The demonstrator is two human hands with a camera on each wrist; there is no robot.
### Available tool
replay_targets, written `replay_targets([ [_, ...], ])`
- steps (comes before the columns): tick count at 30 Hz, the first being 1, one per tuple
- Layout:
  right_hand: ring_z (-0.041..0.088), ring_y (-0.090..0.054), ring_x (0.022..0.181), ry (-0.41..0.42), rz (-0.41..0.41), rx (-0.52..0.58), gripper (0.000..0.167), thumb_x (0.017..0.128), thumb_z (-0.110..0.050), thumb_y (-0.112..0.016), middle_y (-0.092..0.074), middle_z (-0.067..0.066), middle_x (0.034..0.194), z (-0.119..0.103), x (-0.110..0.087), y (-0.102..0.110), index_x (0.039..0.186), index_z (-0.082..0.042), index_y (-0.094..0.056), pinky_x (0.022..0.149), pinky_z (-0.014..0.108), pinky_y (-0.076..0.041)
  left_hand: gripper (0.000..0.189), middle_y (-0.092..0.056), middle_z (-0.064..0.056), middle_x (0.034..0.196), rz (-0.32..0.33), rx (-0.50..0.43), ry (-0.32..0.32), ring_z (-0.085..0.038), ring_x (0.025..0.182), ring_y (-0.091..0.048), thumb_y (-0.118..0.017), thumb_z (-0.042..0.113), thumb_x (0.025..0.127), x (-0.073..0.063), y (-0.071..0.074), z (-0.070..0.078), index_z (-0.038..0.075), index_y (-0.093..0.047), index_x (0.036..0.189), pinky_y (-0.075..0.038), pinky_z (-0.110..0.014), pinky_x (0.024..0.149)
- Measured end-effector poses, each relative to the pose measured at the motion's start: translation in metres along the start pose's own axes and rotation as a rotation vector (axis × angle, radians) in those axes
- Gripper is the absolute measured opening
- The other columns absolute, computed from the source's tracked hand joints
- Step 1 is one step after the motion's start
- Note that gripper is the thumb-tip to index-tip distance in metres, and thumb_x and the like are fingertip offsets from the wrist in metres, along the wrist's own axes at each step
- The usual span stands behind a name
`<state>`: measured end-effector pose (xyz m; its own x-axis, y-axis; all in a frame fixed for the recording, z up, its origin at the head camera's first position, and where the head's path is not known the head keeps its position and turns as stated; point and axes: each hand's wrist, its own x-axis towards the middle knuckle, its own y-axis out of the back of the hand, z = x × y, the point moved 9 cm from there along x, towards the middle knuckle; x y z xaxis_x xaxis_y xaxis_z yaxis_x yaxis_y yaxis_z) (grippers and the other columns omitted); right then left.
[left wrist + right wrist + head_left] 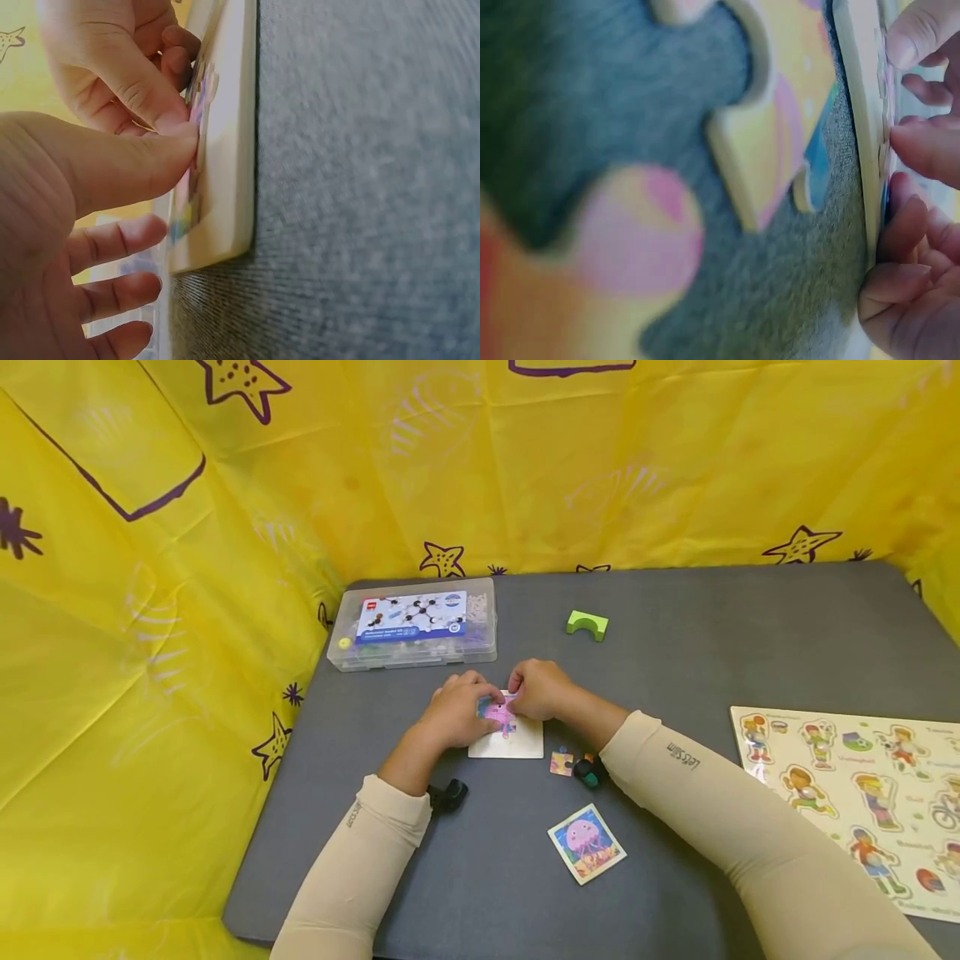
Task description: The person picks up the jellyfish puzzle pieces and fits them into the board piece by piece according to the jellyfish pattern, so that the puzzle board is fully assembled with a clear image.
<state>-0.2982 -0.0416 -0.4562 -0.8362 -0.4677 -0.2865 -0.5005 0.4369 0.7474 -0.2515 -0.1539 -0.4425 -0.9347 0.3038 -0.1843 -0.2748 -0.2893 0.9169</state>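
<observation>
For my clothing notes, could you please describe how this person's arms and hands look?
The left sleeve and right sleeve are beige, with dark lettering near the cuffs. The left hand and right hand wear no gloves. Small dark devices show beside both cuffs.

Pale wood by the look of it, smooth and matt, on the puzzle tray (528, 742), over a dull grey tabletop (675, 652) with a rough, cloth-like weave! Beyond the tray, shiny clear plastic on the molecular model kit case (483, 647); farther beyond, creased cloth with a soft sheen, the yellow curtain (525, 460).
</observation>
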Motion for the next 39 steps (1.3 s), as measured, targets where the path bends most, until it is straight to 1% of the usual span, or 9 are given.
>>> replay_targets([
  [5,0.018,-0.059,0.077,0.082,0.023,-0.016,0.017,0.088,-0.024,-0.074,-0.065,0.001,0.082,0.0,-0.016,0.015,0.097,-0.01,-0.07,0.068,0.029,-0.045,0.032,-0.056,-0.005,0.13,-0.005,0.088,-0.096,-0.028,0.121,-0.047,-0.074,0.031,0.093,-0.004,0.0,0.014,0.026,-0.07,0.125,-0.041,-0.048,0.1],
  [10,0.02,-0.061,0.078,0.121,0.022,-0.12,0.021,0.092,-0.024,-0.073,-0.066,0.003,0.085,0.016,-0.049,0.045,0.106,-0.009,-0.07,0.074,0.037,-0.048,0.034,-0.053,-0.009,0.141,-0.041,0.057,-0.198,-0.032,0.129,-0.045,-0.068,0.028,0.098,-0.006,-0.003,0.025,0.029,-0.068,0.132,-0.038,-0.053,0.107],
  [15,0.027,-0.063,0.092,0.087,-0.07,-0.254,0.03,0.088,-0.023,-0.079,-0.068,0.009,0.098,0.052,-0.083,0.061,0.113,-0.008,-0.07,0.085,0.048,-0.05,0.036,-0.054,-0.012,0.139,-0.078,0.066,-0.21,-0.033,0.124,-0.046,-0.069,0.026,0.098,-0.004,-0.005,0.028,0.03,-0.068,0.134,-0.039,-0.05,0.106],
  [18,0.026,-0.058,0.088,0.075,-0.089,-0.302,0.031,0.083,-0.025,-0.083,-0.065,0.008,0.093,0.07,-0.098,0.062,0.105,-0.007,-0.069,0.081,0.045,-0.048,0.037,-0.056,-0.011,0.135,-0.08,0.071,-0.209,-0.032,0.121,-0.047,-0.071,0.026,0.096,-0.004,-0.005,0.029,0.03,-0.068,0.133,-0.04,-0.049,0.104],
  [22,0.021,-0.052,0.08,0.093,-0.048,-0.313,0.029,0.08,-0.026,-0.086,-0.057,0.003,0.083,0.081,-0.11,0.058,0.092,-0.009,-0.067,0.073,0.039,-0.044,0.037,-0.056,-0.011,0.134,-0.082,0.058,-0.205,-0.032,0.12,-0.047,-0.072,0.026,0.096,-0.004,-0.005,0.029,0.029,-0.069,0.132,-0.039,-0.049,0.104],
  [27,0.021,-0.053,0.078,0.102,0.018,-0.257,0.022,0.08,-0.02,-0.085,-0.059,0.004,0.081,0.085,-0.114,0.055,0.086,-0.01,-0.066,0.074,0.039,-0.045,0.035,-0.057,-0.011,0.133,-0.059,0.052,-0.198,-0.032,0.119,-0.048,-0.072,0.026,0.095,-0.005,-0.005,0.028,0.03,-0.07,0.13,-0.04,-0.051,0.102],
  [33,0.016,-0.058,0.073,0.09,0.08,-0.085,0.013,0.081,-0.011,-0.082,-0.066,-0.001,0.077,0.079,-0.103,0.056,0.086,-0.01,-0.07,0.072,0.034,-0.047,0.034,-0.056,-0.007,0.128,0.001,0.058,-0.164,-0.03,0.116,-0.046,-0.076,0.026,0.092,-0.006,-0.003,0.027,0.03,-0.072,0.126,-0.04,-0.047,0.094],
  [36,0.014,-0.06,0.069,0.089,0.067,0.038,0.008,0.085,-0.011,-0.08,-0.067,-0.002,0.075,0.068,-0.091,0.051,0.088,-0.011,-0.072,0.067,0.03,-0.048,0.033,-0.06,-0.005,0.12,0.006,0.046,-0.171,-0.028,0.11,-0.048,-0.076,0.022,0.092,-0.006,-0.004,0.03,0.025,-0.073,0.125,-0.041,-0.045,0.091],
  [39,0.012,-0.061,0.065,0.079,0.013,0.145,0.005,0.088,-0.012,-0.078,-0.068,-0.001,0.074,0.054,-0.078,0.041,0.09,-0.01,-0.074,0.063,0.027,-0.048,0.034,-0.064,-0.004,0.118,-0.01,0.028,-0.189,-0.027,0.11,-0.052,-0.075,0.019,0.093,-0.005,-0.005,0.032,0.02,-0.072,0.126,-0.043,-0.045,0.094],
])
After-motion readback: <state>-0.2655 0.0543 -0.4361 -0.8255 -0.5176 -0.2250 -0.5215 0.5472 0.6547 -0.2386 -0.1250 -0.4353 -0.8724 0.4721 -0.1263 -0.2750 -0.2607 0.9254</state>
